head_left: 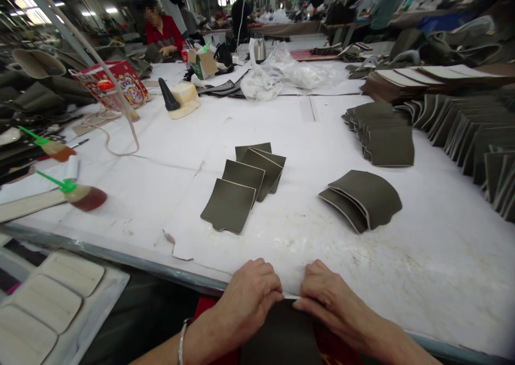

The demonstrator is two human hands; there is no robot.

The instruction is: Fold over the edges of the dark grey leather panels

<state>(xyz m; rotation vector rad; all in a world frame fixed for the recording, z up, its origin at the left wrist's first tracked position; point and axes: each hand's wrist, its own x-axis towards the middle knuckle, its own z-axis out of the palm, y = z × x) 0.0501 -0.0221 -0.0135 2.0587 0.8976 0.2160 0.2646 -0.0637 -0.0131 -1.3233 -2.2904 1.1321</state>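
Close to the table's front edge, my left hand (255, 287) and my right hand (325, 292) grip the top edge of a dark olive leather piece (281, 335). Fingers of both hands are curled, thumbs pressed on the piece, a short gap between them. The piece hangs down toward my lap and its lower part leaves the view. Beyond my left hand lies a fanned pile of similar olive leather pieces (229, 204). Farther right, a few curved olive pieces (366, 196) overlap on the white table covering (161, 193).
Stacked olive pieces (390, 142) and long rows of them (475, 134) line the right side. Two bottles with green nozzles, one nearer (86, 196), lie left. A glue container with a black handle (179, 99), a red bag (116, 86) and plastic bags (277, 75) stand behind. A person in red (164, 35) sits far left.
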